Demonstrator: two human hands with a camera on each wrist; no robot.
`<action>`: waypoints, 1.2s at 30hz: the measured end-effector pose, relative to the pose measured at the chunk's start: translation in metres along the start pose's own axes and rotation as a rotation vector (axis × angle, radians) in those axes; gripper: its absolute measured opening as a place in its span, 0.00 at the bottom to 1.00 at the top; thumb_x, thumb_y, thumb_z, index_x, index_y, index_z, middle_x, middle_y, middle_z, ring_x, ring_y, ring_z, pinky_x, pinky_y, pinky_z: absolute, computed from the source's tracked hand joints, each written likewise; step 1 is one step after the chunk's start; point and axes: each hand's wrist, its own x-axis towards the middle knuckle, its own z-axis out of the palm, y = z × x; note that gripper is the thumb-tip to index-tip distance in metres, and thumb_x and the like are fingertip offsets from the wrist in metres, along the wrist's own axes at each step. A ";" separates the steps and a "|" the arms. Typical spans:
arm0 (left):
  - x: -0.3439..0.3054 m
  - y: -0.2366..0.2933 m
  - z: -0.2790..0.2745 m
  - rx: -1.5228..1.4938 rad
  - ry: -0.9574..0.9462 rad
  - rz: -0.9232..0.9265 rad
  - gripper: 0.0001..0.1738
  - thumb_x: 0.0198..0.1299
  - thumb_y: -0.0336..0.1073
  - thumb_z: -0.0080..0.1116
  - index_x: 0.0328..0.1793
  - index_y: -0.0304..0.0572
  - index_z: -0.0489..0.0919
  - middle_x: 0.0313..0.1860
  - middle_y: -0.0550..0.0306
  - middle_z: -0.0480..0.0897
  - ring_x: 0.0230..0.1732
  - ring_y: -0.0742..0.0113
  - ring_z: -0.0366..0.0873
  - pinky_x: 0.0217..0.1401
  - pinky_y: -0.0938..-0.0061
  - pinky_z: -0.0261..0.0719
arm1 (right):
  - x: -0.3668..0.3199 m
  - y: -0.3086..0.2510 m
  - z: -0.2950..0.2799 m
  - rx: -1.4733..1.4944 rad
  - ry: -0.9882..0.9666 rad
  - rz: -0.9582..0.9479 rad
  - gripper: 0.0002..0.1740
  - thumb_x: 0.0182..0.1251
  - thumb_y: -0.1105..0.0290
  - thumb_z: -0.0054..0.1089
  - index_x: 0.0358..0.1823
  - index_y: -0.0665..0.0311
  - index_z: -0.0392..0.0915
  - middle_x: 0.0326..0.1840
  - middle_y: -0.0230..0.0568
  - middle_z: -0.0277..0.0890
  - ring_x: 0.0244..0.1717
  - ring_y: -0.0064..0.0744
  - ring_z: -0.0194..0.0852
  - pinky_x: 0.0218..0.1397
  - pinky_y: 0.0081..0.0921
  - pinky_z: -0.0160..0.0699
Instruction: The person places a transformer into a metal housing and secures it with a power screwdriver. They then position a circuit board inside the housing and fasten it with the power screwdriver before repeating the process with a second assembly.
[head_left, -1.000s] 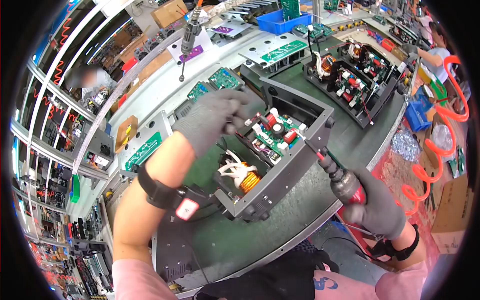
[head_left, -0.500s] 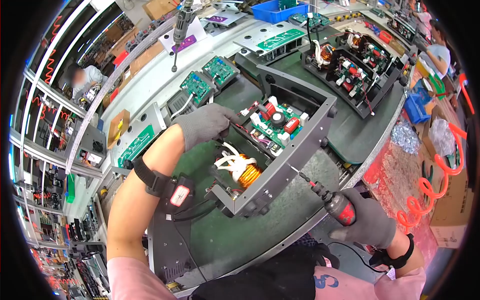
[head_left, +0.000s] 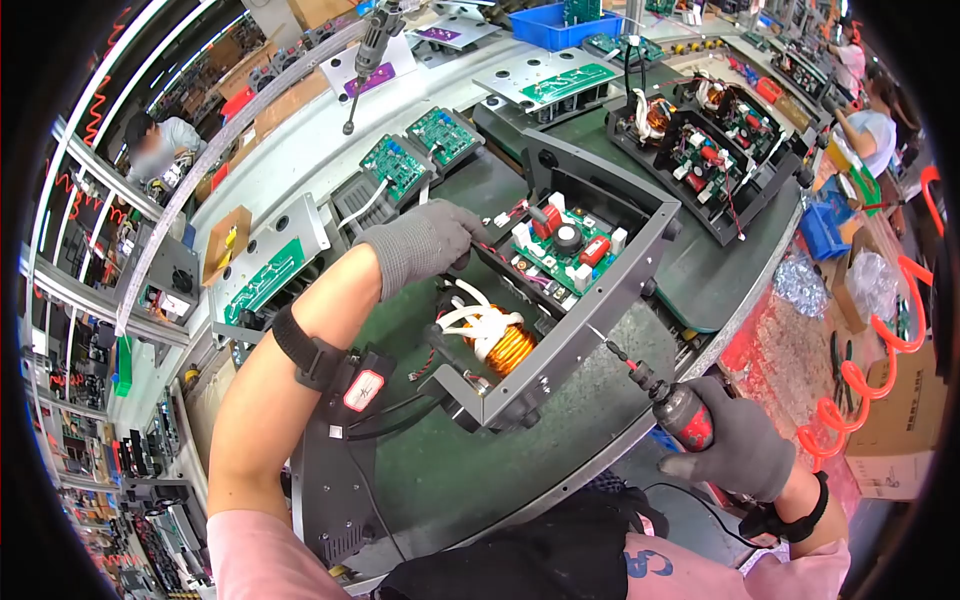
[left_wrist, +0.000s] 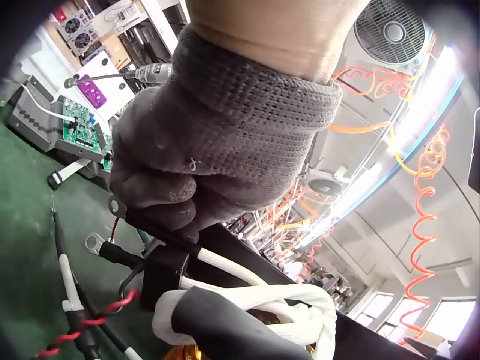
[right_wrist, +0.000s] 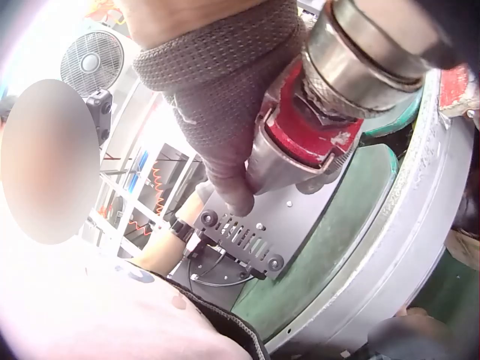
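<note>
Bench: a green-topped bench (head_left: 520,450) with a pale metal rim, curving across the view.
Casing: an open, dark grey metal casing (head_left: 610,285), lying at a slant on the bench between the hands.
Second unit: a black metal frame (head_left: 725,225) farther along the bench to the right, holding boards and copper-coloured coils.
Left hand: grey-gloved left hand (head_left: 425,245), at the casing's left side, fingers curled; the pictures do not show what, if anything, they pinch.
Right hand: grey-gloved right hand (head_left: 740,445), fingers wrapped round the power screwdriver.
Screwdriver: a red and silver power screwdriver (head_left: 688,418) with a dark chuck, its thin bit pointing at the casing's near wall; contact cannot be told.
Circuit board: a green circuit board (head_left: 565,245) with red and black cylindrical parts, inside the casing.
Coil: an orange-gold wound coil (head_left: 510,350) bound with white sleeving, at the casing's near left end.
Lead: a black-sleeved lead (left_wrist: 161,231) with a ring terminal, right by the left hand's curled fingers.
</note>
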 end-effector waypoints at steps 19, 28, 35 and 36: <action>0.004 -0.004 0.001 0.272 0.034 0.233 0.17 0.57 0.29 0.45 0.48 0.35 0.82 0.32 0.48 0.82 0.31 0.65 0.78 0.36 0.71 0.76 | 0.004 -0.016 -0.006 -0.146 0.061 0.039 0.38 0.50 0.53 0.71 0.59 0.61 0.66 0.38 0.57 0.78 0.39 0.57 0.80 0.41 0.43 0.78; 0.007 -0.002 0.000 0.361 0.001 0.161 0.18 0.56 0.29 0.45 0.48 0.35 0.82 0.29 0.49 0.81 0.31 0.63 0.78 0.37 0.70 0.76 | 0.008 -0.023 -0.007 -0.196 0.069 0.055 0.40 0.46 0.53 0.73 0.60 0.59 0.66 0.39 0.56 0.78 0.40 0.58 0.79 0.42 0.44 0.78; -0.033 -0.011 -0.023 0.148 0.168 0.064 0.22 0.49 0.35 0.52 0.51 0.34 0.80 0.47 0.47 0.79 0.40 0.63 0.78 0.40 0.71 0.77 | -0.009 -0.002 -0.001 -0.056 0.200 0.002 0.45 0.40 0.48 0.78 0.60 0.58 0.68 0.46 0.55 0.78 0.45 0.54 0.80 0.45 0.40 0.78; -0.052 -0.010 -0.036 -0.113 0.219 0.009 0.20 0.52 0.34 0.50 0.50 0.35 0.80 0.39 0.53 0.79 0.35 0.68 0.77 0.36 0.73 0.76 | -0.011 0.007 -0.001 -0.072 0.190 -0.011 0.45 0.40 0.48 0.78 0.60 0.58 0.68 0.46 0.55 0.78 0.45 0.54 0.80 0.45 0.40 0.78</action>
